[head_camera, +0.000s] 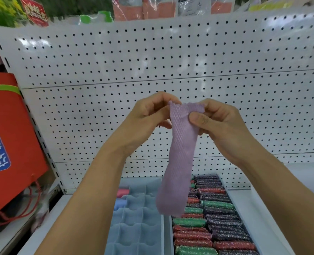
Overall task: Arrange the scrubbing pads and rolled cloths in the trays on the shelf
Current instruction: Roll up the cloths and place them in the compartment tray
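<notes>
A purple waffle-textured cloth [180, 159] hangs unrolled in front of the pegboard. My left hand [148, 116] and my right hand [218, 124] pinch its top edge, one at each corner. Below it on the shelf lies a pale blue divided tray [134, 229]. Two of its back-left cells hold a pink rolled cloth [123, 192] and a blue rolled cloth [120, 203]. To the right, a white tray [244, 205] is packed with rows of glittery red, green and dark purple scrubbing pads [211, 225].
A white pegboard wall [152, 61] backs the shelf. A red gift bag with cord handles [10, 144] stands at the left past the shelf upright. Packaged goods sit on top of the unit. The white shelf surface [308, 181] extends to the right.
</notes>
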Demonstrator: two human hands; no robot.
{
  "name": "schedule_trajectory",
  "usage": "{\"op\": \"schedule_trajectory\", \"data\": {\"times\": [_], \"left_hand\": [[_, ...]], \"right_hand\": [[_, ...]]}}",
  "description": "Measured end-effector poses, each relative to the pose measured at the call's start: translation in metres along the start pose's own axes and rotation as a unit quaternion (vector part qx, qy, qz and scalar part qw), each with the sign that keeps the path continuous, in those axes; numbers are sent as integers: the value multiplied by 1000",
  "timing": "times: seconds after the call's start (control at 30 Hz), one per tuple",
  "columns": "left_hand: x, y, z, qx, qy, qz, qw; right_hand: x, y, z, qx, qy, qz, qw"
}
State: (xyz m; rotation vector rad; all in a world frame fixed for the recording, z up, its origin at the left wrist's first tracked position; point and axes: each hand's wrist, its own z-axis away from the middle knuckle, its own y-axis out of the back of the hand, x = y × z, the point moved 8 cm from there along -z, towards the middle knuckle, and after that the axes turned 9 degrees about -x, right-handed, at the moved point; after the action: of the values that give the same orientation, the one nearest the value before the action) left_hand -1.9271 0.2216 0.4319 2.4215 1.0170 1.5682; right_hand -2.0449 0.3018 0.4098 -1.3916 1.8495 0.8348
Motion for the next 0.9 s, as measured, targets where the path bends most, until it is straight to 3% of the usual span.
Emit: {"op": "schedule_trajectory", "data": {"times": [0.13,0.33,0.4,0.5,0.63,0.8,0.9], "left_hand": [[-5,-2,-6,10,4,53,999],[-10,8,-5,78,-2,35,996],[-23,8,-3,112,9,104,988],[-57,-24,5,53,34,248,967],[-95,-82,30,-54,61,275,958],[-108,-105,43,-85,81,408,905],[-114,-106,44,-91,98,389,912]], "right_hand": [[-2,0,-7,38,6,34,999],[-2,-3,-11,72,11,73,995],[-2,-3,-13,93,21,59,994],[-3,0,-18,123,22,41,991],[2,1,-26,123,0,-10,992],[25,2,-32,123,-60,-91,986],[32,5,-32,128,-75,-106,983]]}}
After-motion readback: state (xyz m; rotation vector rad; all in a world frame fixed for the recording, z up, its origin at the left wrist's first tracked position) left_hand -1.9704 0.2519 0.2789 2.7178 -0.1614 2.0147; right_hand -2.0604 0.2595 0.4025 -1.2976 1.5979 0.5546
